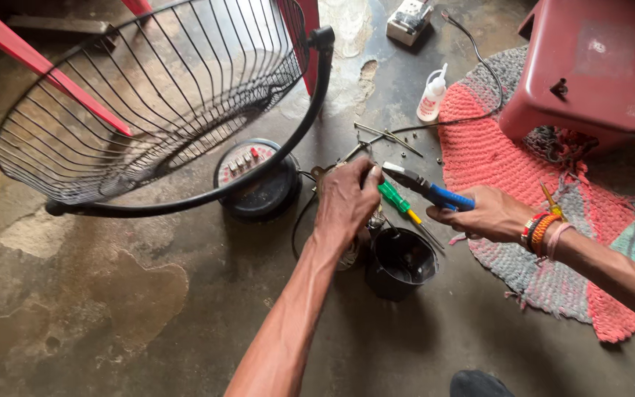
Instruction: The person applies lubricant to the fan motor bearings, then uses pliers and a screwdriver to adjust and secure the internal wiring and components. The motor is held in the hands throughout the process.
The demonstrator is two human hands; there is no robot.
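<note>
My left hand (347, 202) is closed over a small metal fan part on the floor, mostly hidden under the fingers. My right hand (483, 213) grips blue-handled pliers (428, 190), whose jaws point left toward the left thumb. Just below the pliers lies a green-handled screwdriver (398, 202). A black cup-shaped motor cover (402, 263) stands beneath both hands. A black wire fan guard (163, 103) tilts up at the left, above a round black control base (257, 180) with small buttons.
A white squeeze bottle (432, 95), loose screws and metal rods (391, 136) lie beyond the hands. A red plastic stool (589, 66) stands on a pink and grey woven mat (501, 162). A black cable (479, 66) runs to a wall socket box (409, 18).
</note>
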